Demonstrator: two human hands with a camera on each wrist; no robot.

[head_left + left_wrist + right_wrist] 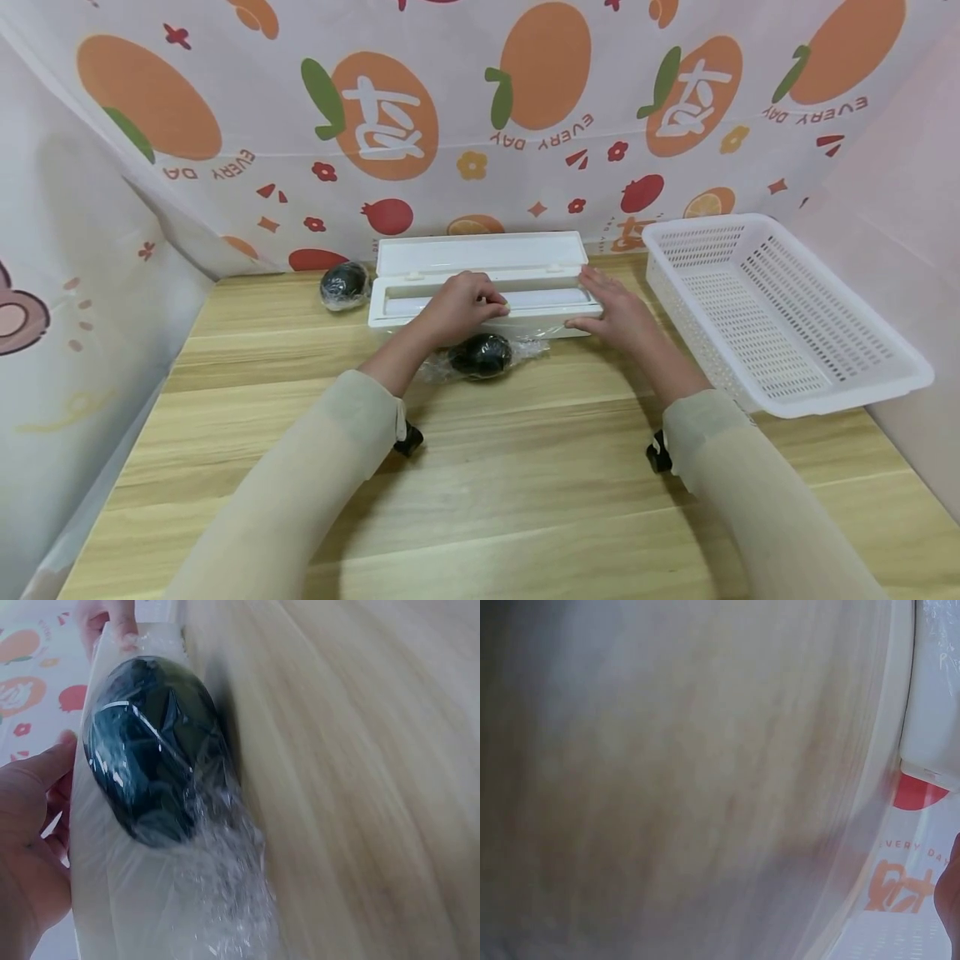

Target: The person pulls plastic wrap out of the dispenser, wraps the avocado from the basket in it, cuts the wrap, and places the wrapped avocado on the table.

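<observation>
A white cling film box [483, 321] stands at the back of the table with its lid [483, 254] raised and a pale roll [540, 298] inside. My left hand [459, 310] has its fingers curled at the front rim, thumb and finger pinching near the film's edge; what lies between them is hard to see. My right hand [622, 312] grips the box's right end, thumb in front. Before the box lies a dark green, egg-shaped fruit [482, 357] in crinkled clear cling film [225, 892]. Most of the right hand [949, 900] is outside the right wrist view.
Another dark oval fruit [344, 286], wrapped in clear film, sits left of the box. A white perforated plastic basket [690, 321] stands at the right of the wooden table [510, 500]. A fruit-printed cloth [465, 100] hangs directly behind the box.
</observation>
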